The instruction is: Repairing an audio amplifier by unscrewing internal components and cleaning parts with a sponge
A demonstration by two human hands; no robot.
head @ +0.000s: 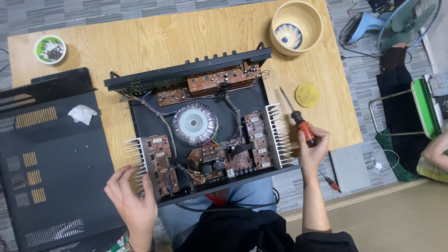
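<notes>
While the opened amplifier chassis point(205, 135) lies on the wooden table point(154, 42), the left hand point(133, 200) rests with fingers spread on its near-left heat-sink corner. The right hand point(312, 149), just off its right edge, grips an orange-handled screwdriver point(298, 119), tip pointing away.

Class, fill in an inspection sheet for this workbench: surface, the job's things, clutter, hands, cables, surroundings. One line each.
Surface: wooden table, partly covered.
Job's things: opened amplifier chassis with ring-shaped transformer, brown circuit boards and finned heat sinks; orange-handled screwdriver.
Clutter: removed black cover with a crumpled tissue on it; ceramic bowl; small round tin; yellow disc.
Hands: left hand rests on the chassis's near left corner; right hand grips the screwdriver, tip pointing away.
Cables: black cable loops below the chassis.
Surroundings: grey tiled floor, a fan, another person's arm at right.
</notes>
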